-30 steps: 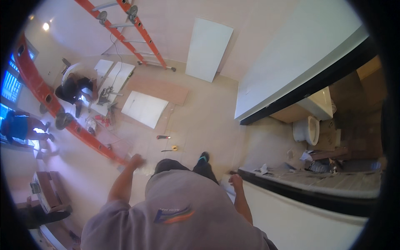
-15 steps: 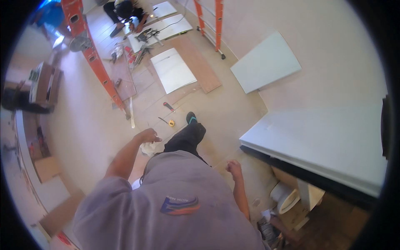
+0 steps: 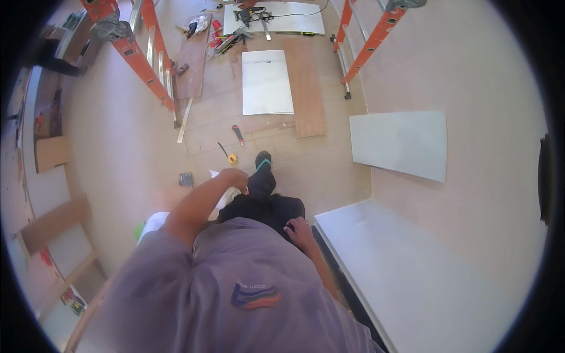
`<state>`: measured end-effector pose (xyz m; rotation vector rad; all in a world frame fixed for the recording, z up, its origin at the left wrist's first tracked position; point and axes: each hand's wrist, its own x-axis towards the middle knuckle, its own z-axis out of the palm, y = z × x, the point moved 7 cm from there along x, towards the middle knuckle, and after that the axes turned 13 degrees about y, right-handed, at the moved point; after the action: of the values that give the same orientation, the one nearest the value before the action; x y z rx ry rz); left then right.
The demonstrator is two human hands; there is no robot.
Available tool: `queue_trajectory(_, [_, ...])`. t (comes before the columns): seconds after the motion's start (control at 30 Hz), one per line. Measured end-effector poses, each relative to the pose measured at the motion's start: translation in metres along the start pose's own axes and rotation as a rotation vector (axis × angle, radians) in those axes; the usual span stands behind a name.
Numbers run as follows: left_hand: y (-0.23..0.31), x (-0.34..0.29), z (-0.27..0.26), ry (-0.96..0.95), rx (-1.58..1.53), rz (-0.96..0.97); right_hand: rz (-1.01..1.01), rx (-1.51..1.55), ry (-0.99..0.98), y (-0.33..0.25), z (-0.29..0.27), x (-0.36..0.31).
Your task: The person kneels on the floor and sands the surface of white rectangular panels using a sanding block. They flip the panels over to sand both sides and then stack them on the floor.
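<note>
My left hand [image 3: 234, 177] is stretched forward over the floor, closed on a crumpled white piece [image 3: 225, 200] of paper or cloth. My right hand [image 3: 299, 227] hangs by my dark trouser leg with loosely bent fingers and holds nothing. My dark shoe [image 3: 263, 159] is stepping forward. Just ahead on the floor lie a yellow tape measure [image 3: 232, 157] and a red-handled knife [image 3: 237, 134].
Two orange ladders [image 3: 147, 62] [image 3: 365, 47] stand ahead left and right. Between them lie a white panel [image 3: 266, 82], a brown board [image 3: 309, 88] and several tools [image 3: 235, 32]. A white panel [image 3: 400, 144] leans at right, and a larger white board [image 3: 412, 270] lies close on my right.
The view has swung round, so the ladders and floor panels now lie straight ahead. My left hand stays extended with the white piece. My right hand remains by my leg.
</note>
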<state>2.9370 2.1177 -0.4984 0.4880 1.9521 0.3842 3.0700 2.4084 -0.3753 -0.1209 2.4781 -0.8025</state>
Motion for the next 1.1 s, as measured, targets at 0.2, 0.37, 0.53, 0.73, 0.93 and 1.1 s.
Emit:
queue_trajectory(0.2, [0.067, 0.041, 0.017, -0.079, 0.068, 0.187, 0.069, 0.212, -0.155, -0.01, -0.076, 0.079])
queue_trajectory(0.37, [0.08, 0.01, 0.041, -0.05, -0.347, 0.401, 0.011, 0.333, -0.527, -0.02, -0.119, 0.097])
queue_trajectory(0.53, [0.115, -0.07, -0.006, -0.095, -0.543, 0.091, -0.035, 0.255, -0.838, -0.017, -0.155, 0.146])
queue_trajectory(0.73, [0.088, 0.029, -0.048, 0.072, -0.865, 0.009, 0.168, 0.66, -0.573, 0.111, -0.122, 0.321])
queue_trajectory(0.93, [-0.096, 0.279, -0.079, 0.463, -1.147, -0.335, 0.452, 0.321, 0.07, 0.334, -0.002, 0.504])
queue_trajectory(1.1, [-0.217, 0.448, -0.038, 0.756, -1.576, -0.613, -0.091, -0.152, 0.12, 0.343, 0.088, 0.631])
